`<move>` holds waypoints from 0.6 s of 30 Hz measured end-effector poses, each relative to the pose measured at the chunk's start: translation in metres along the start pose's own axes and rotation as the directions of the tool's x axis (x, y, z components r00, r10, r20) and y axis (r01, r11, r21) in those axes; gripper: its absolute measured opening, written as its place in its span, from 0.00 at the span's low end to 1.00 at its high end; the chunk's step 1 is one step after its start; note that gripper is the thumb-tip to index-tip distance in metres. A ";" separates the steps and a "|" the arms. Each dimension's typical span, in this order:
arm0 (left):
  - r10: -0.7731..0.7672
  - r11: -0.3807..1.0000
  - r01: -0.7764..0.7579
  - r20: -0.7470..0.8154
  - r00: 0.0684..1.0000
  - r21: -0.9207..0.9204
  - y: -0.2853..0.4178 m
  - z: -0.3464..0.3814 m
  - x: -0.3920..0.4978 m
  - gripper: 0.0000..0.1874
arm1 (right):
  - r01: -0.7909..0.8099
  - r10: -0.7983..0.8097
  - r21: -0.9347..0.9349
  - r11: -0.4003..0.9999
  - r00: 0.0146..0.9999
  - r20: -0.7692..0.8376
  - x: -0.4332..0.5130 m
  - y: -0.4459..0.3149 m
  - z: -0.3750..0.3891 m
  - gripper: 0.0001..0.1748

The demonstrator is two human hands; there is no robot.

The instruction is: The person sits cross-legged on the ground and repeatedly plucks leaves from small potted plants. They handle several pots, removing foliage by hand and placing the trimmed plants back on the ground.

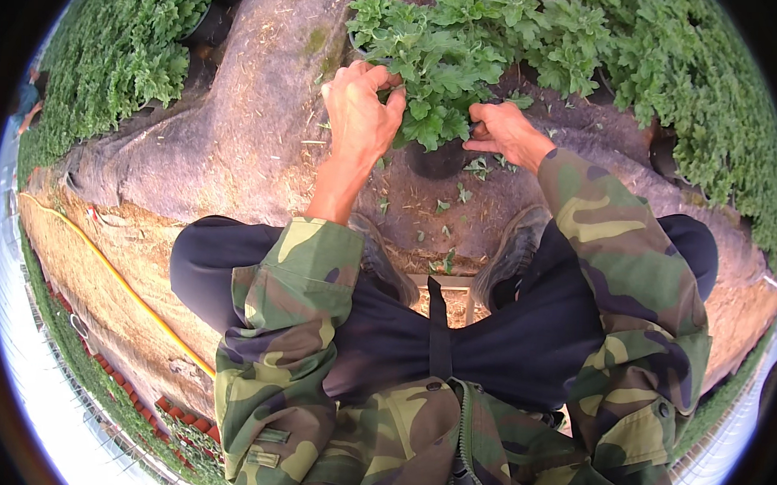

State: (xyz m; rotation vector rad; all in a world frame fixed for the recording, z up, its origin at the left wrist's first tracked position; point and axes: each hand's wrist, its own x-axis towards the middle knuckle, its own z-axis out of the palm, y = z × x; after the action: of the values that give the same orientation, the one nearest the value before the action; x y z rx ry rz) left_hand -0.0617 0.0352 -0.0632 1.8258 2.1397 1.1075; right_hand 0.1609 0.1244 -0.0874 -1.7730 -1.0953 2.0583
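Observation:
A leafy green potted plant (434,82), perhaps a chrysanthemum, stands before me in a black plant pot (435,161). Its foliage covers most of the rim. At the plant's left side, my left hand (366,108) has bent fingers, thumb and index close together against the leaves; whether they pinch a leaf or stem is hidden. On the right, my right hand (505,132) has its thumb and fingers around a dark edge under the leaves, which looks like the pot's rim. Loose cut leaves (477,168) lie on the ground cloth (257,126) around the pot.
Dense rows of similar plants grow at the upper left (130,49) and right (707,94). Both my shoes (515,254) flank the loose leaves. A yellow hose (123,283) runs over bare soil at left. Another person (29,100) is at the far left edge.

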 end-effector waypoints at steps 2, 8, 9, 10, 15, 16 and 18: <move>0.038 0.999 -0.038 -0.011 0.999 0.026 0.002 0.000 0.000 0.06 | -0.003 0.003 0.008 1.000 1.000 0.021 0.000 0.000 -0.001 0.13; 0.016 0.998 -0.018 0.027 1.000 0.067 0.005 0.002 0.004 0.07 | -0.004 0.004 -0.006 1.000 1.000 0.020 0.005 0.004 -0.003 0.12; 0.004 0.998 -0.005 0.027 1.000 0.063 0.006 0.003 0.003 0.07 | -0.014 0.014 -0.012 1.000 1.000 0.026 0.005 0.006 -0.004 0.11; -0.010 0.998 0.009 0.028 1.000 0.058 0.008 0.004 0.003 0.08 | -0.018 0.019 -0.018 1.000 0.999 0.044 0.006 0.006 -0.005 0.10; -0.184 0.979 0.191 0.086 0.979 -0.074 0.010 0.005 0.003 0.10 | -0.013 0.014 -0.005 1.000 0.999 0.044 0.009 0.007 -0.007 0.12; -0.232 0.966 0.244 0.121 0.965 -0.091 0.010 0.004 0.003 0.11 | -0.014 0.014 -0.005 1.000 0.999 0.040 0.009 0.007 -0.007 0.12; -0.260 0.957 0.272 0.127 0.957 -0.096 0.011 0.004 0.003 0.12 | -0.011 0.011 -0.006 1.000 0.999 0.041 0.010 0.007 -0.007 0.12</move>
State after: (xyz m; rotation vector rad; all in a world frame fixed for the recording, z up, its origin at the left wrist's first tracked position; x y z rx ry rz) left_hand -0.0517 0.0394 -0.0590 1.4612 2.1311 1.0134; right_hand 0.1666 0.1278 -0.0992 -1.7506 -1.1057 2.1086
